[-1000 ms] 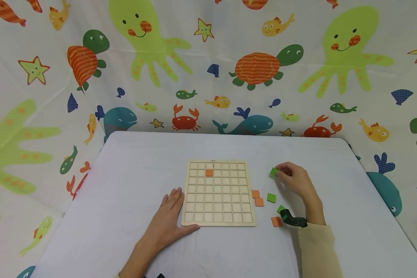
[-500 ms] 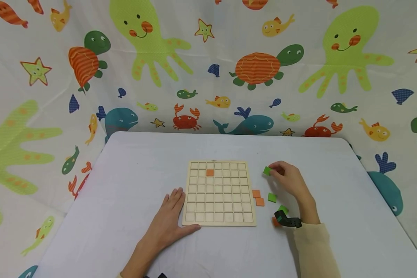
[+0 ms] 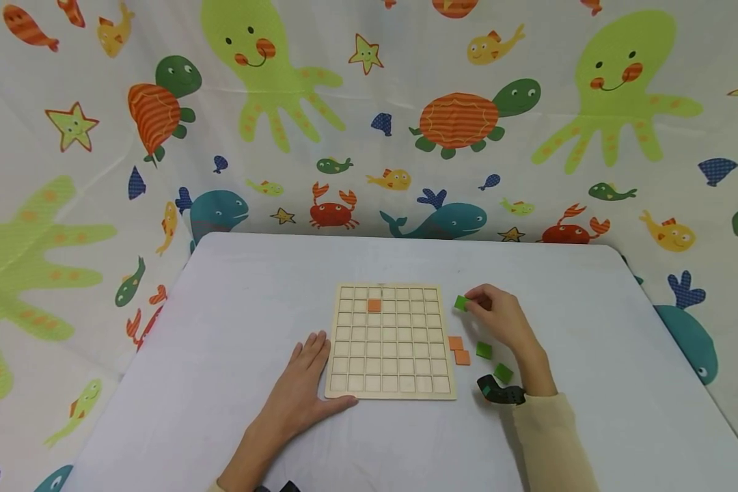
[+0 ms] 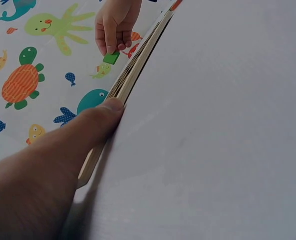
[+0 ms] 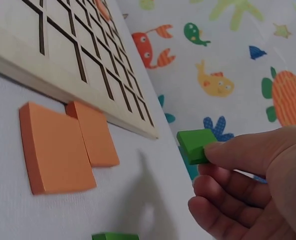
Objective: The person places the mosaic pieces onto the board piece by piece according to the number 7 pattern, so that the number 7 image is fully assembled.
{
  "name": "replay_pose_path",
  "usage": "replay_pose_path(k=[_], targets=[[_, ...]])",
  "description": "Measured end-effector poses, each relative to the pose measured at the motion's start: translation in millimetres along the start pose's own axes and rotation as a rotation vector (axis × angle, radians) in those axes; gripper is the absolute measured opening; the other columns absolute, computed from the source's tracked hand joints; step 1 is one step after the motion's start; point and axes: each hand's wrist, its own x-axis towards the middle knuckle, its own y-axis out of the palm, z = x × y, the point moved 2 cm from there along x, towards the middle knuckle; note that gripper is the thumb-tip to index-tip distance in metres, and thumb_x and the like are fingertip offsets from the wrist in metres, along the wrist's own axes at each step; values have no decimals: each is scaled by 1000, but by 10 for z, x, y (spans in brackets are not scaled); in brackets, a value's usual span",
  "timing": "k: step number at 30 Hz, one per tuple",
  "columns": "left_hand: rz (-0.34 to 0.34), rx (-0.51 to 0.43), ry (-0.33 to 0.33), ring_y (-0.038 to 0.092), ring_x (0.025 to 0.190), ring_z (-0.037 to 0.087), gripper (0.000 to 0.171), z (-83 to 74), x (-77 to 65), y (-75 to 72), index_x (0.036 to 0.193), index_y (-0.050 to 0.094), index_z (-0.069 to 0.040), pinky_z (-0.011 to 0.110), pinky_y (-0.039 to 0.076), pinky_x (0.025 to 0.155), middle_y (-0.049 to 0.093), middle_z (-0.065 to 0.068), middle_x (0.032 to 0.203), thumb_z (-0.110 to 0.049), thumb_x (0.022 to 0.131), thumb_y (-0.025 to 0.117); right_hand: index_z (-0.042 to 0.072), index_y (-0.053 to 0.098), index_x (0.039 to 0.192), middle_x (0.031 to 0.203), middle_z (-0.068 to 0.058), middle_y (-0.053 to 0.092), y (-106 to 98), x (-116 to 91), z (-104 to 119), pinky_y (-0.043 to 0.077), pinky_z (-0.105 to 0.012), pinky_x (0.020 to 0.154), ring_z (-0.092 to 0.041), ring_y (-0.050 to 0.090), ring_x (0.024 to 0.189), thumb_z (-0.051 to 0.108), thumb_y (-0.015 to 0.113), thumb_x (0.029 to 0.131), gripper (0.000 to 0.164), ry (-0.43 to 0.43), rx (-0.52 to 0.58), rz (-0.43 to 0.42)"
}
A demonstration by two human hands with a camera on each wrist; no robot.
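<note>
My right hand (image 3: 503, 320) pinches a small green square tile (image 5: 191, 144) between thumb and fingers. It holds the tile above the table, just right of a square wooden grid board (image 3: 390, 395). An orange tile (image 3: 374, 305) sits in a cell of the board's second row from the far edge. My left hand (image 3: 298, 386) lies flat at the board's near left corner. Its fingers are straight along the left side, and the thumb (image 4: 100, 117) touches the near edge.
Two orange tiles (image 3: 462, 358) lie against the board's right side, touching each other. Further right on the white table (image 3: 221, 307) are two loose green tiles (image 3: 484, 350). A patterned sea-animal cloth (image 3: 320, 102) hangs behind the table.
My right hand has moved left toward the board with the green tile. Its wrist strap now covers an orange tile seen earlier. The left hand keeps its place at the board.
</note>
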Motion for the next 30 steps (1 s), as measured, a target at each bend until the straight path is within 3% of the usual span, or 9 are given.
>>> replay_pose_path(k=[30], targets=[[42,-7,-29,27,154,32,115,11,8,25,151,39,3,50,23,126,33,17,163,-72,71,75,4,67,112,101,-10,72,407,212,331,58,-32,80,-19,66,87,17,66,97,19,-155,91,72]])
